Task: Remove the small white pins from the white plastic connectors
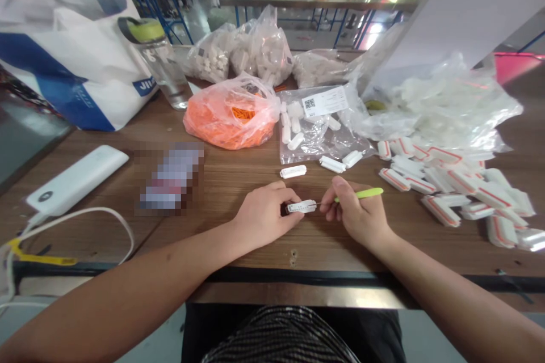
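Note:
My left hand (266,215) pinches a small white plastic clip (301,206) with printed marks, its far end partly hidden by my fingers. My right hand (353,210) is shut on a lime-green-handled pick (367,194), whose thin metal tip reaches the clip's right end. Both hands are close together above a brown wooden table (238,181). Several loose white plastic parts (293,171) lie just beyond them, and a clear bag of white parts (317,125) with a QR label sits behind those.
A heap of white red-striped pieces (460,193) lies to the right, below crumpled clear plastic bags (447,108). An orange-filled bag (232,116), bagged white parts (238,51), a water bottle (159,62), a shopping bag (72,62), a cabled power bank (76,178) and a blurred object (170,178) surround them.

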A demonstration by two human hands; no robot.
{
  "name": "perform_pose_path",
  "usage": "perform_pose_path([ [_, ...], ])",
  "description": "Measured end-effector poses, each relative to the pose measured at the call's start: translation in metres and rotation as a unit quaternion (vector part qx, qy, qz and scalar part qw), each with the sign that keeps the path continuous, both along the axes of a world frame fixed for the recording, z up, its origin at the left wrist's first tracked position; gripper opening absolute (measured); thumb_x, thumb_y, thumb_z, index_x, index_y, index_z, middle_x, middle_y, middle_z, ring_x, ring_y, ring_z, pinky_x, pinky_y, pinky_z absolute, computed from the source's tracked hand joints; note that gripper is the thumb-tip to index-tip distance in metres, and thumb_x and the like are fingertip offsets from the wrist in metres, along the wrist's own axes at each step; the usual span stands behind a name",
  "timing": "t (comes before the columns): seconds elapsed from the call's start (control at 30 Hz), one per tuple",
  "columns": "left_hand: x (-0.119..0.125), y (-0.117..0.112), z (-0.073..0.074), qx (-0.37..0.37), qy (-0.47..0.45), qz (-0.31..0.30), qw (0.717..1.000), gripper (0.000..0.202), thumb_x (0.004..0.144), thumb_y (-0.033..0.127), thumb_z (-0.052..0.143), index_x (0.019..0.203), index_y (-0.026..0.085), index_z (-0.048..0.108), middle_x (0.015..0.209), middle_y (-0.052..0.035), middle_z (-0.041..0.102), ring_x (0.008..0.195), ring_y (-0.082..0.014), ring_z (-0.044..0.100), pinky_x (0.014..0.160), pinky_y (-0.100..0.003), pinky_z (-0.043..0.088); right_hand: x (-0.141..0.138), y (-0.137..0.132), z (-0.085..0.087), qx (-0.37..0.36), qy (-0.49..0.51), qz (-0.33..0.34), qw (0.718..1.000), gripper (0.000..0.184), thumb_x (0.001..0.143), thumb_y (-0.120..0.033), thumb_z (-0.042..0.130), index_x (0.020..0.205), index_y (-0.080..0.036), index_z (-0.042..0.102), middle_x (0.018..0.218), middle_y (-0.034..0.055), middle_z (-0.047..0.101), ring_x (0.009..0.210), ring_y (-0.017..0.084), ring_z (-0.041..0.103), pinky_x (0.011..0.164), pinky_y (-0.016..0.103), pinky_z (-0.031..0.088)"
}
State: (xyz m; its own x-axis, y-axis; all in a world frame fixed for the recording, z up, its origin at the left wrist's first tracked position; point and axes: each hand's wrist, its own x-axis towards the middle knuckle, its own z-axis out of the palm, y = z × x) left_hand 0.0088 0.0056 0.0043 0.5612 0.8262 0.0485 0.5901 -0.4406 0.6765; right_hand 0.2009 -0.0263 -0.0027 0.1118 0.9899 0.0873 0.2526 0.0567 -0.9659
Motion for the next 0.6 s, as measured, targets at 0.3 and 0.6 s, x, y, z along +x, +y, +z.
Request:
perform_pose_path([
  [0.3,0.0014,0.0006,0.0012,-0.004,0.001,0.003,1.000,0.014,0.077,0.027,0.067,0.090,0.022,0.072,0.081,-0.0004,0.063,0.061,-0.0119,0.053,0.059,-0.026,0.043,-0.0003,0.0028,-0.0005,-0.014,0.017,-0.011,1.000,0.055,0.089,-0.057,0.048,0.054,-0.016,0.061,0.048,0.0038,0.061,0.035,0.009,0.053,0.033,0.020,0.038],
  [0.6,0.0010,0.0002,0.0008,0.000,0.004,0.001,1.000,0.014,0.078,0.027,0.066,0.090,0.023,0.072,0.078,0.0001,0.061,0.062,-0.0124,0.053,0.059,-0.027,0.042,-0.0011,0.0003,0.0006,0.003,-0.038,-0.005,0.999,0.057,0.090,-0.058,0.047,0.054,-0.016,0.062,0.049,0.0035,0.062,0.038,0.010,0.055,0.038,0.021,0.042],
])
